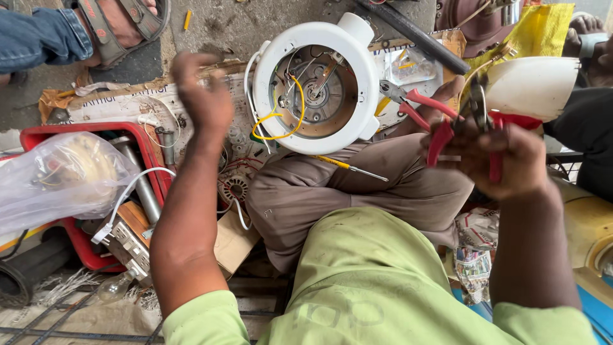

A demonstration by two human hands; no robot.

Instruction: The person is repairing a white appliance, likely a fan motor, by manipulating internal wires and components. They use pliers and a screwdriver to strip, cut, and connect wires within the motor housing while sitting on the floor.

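My left hand is raised above the cardboard to the left of a round white appliance housing; it is blurred, its fingers loosely curled, and nothing shows in it. My right hand grips red-handled pliers at the right, jaws pointing up. The housing lies open side up on my knee, with a yellow wire loop and a metal hub inside. A second pair of red-handled pliers lies just right of the housing. A yellow-handled screwdriver rests on my brown trousers.
A red tray at left holds a clear plastic bag, metal rods and a socket block. A white curved cover sits at right. Another person's sandalled foot is at top left. A light bulb lies low left.
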